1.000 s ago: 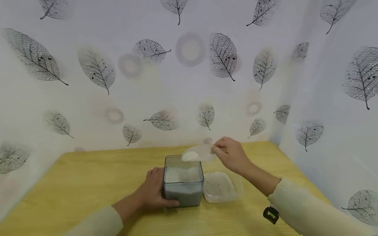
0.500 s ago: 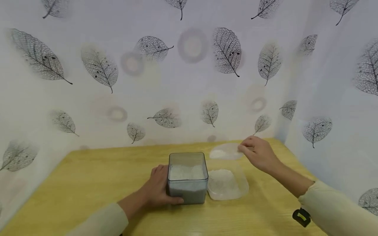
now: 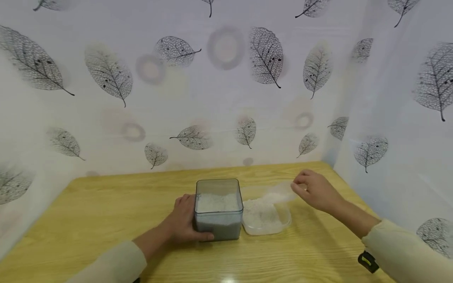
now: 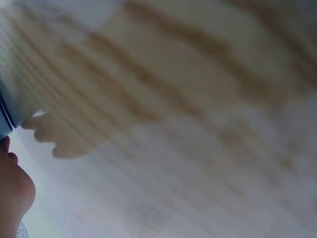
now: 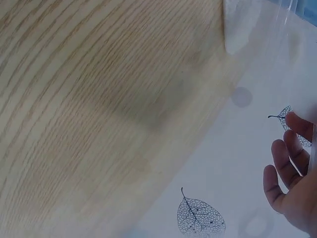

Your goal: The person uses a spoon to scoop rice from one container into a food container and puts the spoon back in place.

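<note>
A square grey see-through container (image 3: 221,230) stands upright on the table, part filled with white powder (image 3: 217,203). My left hand (image 3: 182,221) grips its left side, the thumb lying along the front wall. To the right of it sits a shallow clear plastic tub (image 3: 265,230) with more white powder inside. My right hand (image 3: 315,192) pinches a thin translucent plastic scraper (image 3: 283,190) by its right end. The scraper tilts down to the left, its low edge right at the powder in the tub. In the right wrist view, the other fingers (image 5: 285,163) are loosely bent.
The table (image 3: 124,204) has a yellowish wood grain. A white curtain (image 3: 219,98) with leaf prints hangs behind it and along the sides. A dark band (image 3: 368,262) sits on the right wrist.
My right hand has moved the scraper right, from over the container's rim to the tub, then lowered and tilted it. The left hand keeps its hold on the container.
</note>
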### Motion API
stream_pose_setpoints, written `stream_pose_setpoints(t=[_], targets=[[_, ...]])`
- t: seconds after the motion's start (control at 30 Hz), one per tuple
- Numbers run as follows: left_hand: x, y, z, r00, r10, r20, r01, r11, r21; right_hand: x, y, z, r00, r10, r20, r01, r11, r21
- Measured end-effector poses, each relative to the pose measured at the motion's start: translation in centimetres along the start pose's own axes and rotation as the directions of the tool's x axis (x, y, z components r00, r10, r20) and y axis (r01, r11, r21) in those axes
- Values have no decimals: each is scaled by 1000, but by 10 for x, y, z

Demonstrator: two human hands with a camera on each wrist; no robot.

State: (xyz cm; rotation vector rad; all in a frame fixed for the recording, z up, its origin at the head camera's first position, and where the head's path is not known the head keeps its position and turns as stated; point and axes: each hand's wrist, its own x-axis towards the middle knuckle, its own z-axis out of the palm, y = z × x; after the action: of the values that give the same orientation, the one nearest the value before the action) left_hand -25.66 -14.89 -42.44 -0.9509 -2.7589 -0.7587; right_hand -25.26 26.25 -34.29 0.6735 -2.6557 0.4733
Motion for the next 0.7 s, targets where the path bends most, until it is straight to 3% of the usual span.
stream_pose_setpoints(t=[0.1,0.17,0.37,0.57,0.63,0.7], targets=[[0,-1,1,1000,-1,-6,1,1000,10,1,0,1,987,-143,-67,136,985,-102],[0,-2,2,1000,3,-9,-3,1000,18,3,1,2,960,-256,-115,233,956,-177],[-2,-2,2,1000,5,-13,-5,1000,15,14,1,0,817,-544,-192,456,813,-363],[0,-1,1,1000,10,-6,-10,1000,11,26,-11,-11,700,-683,-208,533,694,-484],[0,-1,1,1000,11,-6,-11,1000,12,33,-18,-15,669,-700,-250,535,687,-492],[0,-2,2,1000,14,-9,-13,1000,13,41,-28,-19,654,-691,-308,524,708,-474]])
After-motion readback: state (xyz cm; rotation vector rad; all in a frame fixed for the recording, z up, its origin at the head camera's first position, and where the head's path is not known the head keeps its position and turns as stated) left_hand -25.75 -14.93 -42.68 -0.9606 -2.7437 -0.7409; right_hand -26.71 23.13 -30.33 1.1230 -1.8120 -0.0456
